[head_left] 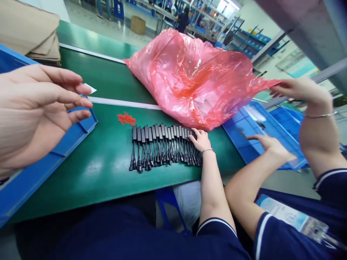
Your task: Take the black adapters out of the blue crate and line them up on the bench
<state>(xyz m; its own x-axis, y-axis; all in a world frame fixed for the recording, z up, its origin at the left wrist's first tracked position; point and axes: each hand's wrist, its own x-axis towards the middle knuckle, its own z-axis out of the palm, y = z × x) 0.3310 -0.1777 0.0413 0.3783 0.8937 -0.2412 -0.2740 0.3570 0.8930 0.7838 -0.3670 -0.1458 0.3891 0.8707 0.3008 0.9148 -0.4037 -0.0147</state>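
My left hand (40, 104) is raised at the left, large and near the camera, over a blue bin. Its fingers are loosely curved and apart. A small white piece (90, 87) shows just past its fingertips; whether it touches them I cannot tell. My right hand (201, 140) is at the right end of a row of black adapters with short cables (162, 133), its thumb and fingers closed about the end blocks. The blocks lie side by side with their cables toward me. A pile of small orange-red rings (126, 118) lies beyond the row's left end.
A large pink plastic bag (189, 79) stands behind the row on the green table (103, 184). At the right, a co-worker's hand (290, 89) grips its corner; their other hand (271, 144) is over a blue tray (238, 141). A blue bin (73, 141) and brown cardboard (29, 29) sit left.
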